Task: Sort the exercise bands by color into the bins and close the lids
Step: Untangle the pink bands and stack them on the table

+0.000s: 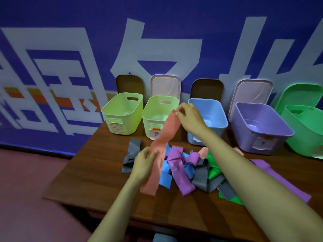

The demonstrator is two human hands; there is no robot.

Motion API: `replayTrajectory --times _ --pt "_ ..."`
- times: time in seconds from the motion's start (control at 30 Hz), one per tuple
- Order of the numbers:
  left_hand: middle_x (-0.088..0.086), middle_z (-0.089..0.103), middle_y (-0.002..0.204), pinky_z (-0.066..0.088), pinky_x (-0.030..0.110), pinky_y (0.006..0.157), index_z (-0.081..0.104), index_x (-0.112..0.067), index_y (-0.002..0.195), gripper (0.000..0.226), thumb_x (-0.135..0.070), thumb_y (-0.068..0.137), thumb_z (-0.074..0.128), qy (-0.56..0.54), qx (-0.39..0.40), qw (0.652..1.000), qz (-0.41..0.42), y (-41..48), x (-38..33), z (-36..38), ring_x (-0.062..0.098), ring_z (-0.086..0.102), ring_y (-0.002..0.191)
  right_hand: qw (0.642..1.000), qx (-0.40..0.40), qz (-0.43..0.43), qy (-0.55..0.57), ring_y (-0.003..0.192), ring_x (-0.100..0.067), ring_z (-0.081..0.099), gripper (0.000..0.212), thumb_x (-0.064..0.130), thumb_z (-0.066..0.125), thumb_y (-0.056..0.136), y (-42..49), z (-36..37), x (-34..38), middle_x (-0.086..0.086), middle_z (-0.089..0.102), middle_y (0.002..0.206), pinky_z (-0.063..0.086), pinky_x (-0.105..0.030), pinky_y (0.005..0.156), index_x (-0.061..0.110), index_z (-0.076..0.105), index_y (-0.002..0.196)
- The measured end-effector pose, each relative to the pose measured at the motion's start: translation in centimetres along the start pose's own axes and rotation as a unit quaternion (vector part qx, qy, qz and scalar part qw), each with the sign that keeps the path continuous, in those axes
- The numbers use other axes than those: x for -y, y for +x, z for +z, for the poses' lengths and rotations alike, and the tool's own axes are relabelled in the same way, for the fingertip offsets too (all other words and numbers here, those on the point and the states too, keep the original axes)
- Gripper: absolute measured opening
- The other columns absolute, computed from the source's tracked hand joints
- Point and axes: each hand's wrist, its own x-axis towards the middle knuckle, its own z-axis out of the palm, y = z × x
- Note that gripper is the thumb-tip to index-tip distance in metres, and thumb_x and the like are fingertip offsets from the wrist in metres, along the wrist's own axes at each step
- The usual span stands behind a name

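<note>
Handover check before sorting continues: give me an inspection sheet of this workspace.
Surface: brown wooden table.
Job's things: left light-green bin, second light-green bin, blue bin, purple bin, green bin, all open, lids propped behind; band pile in front; pink band lifted.
Clutter: nothing seen.
Grippers: left hand grips the pink band's middle; right hand pinches its top end.
Cables: nothing seen.
Surroundings: blue wall with white lettering; pinkish floor.

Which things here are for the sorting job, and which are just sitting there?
For the job: pink band, pinched by left hand and right hand; band pile; five bins; lids standing behind them.

Just there: table; wall; floor.
</note>
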Motion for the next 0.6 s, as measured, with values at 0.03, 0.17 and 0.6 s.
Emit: replayTrajectory --times 0.03,0.17,0.6 --pt "0.001 0.061 0.083 0.041 0.023 0.064 0.058 -0.013 0.088 0.013 -0.023 0.094 0.053 0.019 -0.012 1.0 -0.008 0.2 0.6 -0.5 0.016 0.057 0.082 1.0 0.027 0.005 0.011 0.09 -0.026 0.051 0.013 0.014 0.05 0.092 -0.3 1.1 0.0 -0.013 0.056 0.095 0.035 -0.029 0.074 0.006 0.057 0.1" --pt "0.018 0.066 0.094 0.036 0.034 0.067 0.06 0.0 0.093 0.024 -0.023 0.092 0.056 0.097 -0.083 0.991 -0.038 1.1 3.0 -3.1 0.034 0.06 0.092 0.993 0.11 0.02 0.029 0.075 -0.024 0.049 0.01 0.01 0.043 0.095 -1.2 5.7 -0.5 -0.008 0.051 0.083 0.029 -0.027 0.059 0.007 0.05 0.102" --pt "0.009 0.057 0.087 0.04 0.036 0.071 0.052 -0.007 0.09 0.019 -0.024 0.095 0.046 0.068 -0.086 0.974 -0.196 4.9 8.0 -6.1 0.027 0.053 0.086 0.961 0.25 0.015 0.117 0.076 -0.017 0.045 0.006 0.014 0.048 0.095 -0.3 15.6 0.6 -0.004 0.051 0.084 0.031 -0.026 0.066 0.01 0.052 0.092"
